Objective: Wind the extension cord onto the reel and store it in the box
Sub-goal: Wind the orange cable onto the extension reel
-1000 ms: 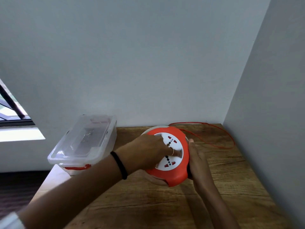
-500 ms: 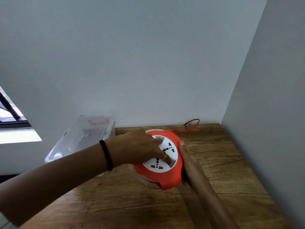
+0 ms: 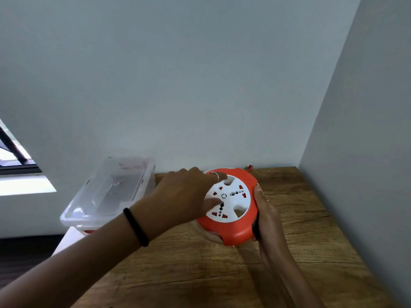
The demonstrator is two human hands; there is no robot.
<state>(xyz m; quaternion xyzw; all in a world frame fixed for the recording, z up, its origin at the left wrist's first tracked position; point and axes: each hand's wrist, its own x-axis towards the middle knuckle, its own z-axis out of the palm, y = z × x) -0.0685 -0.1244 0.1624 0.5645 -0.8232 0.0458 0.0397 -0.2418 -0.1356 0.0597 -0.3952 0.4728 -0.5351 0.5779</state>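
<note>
We see the reel [image 3: 229, 205] on the table [image 3: 300, 218], beside the clear box [image 3: 106, 192]; our left hand [image 3: 186, 196] hooks 1 finger into its white dial, right hand [image 3: 266, 218] cupping its edge; the red cord loop from 1 second ago has shrunk to a stub [image 3: 249, 168].

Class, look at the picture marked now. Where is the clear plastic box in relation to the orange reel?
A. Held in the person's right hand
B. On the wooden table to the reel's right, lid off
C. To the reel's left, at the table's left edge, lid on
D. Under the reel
C: the clear box sits left of the orange reel, at the wooden table's left edge, its lid on.
</note>
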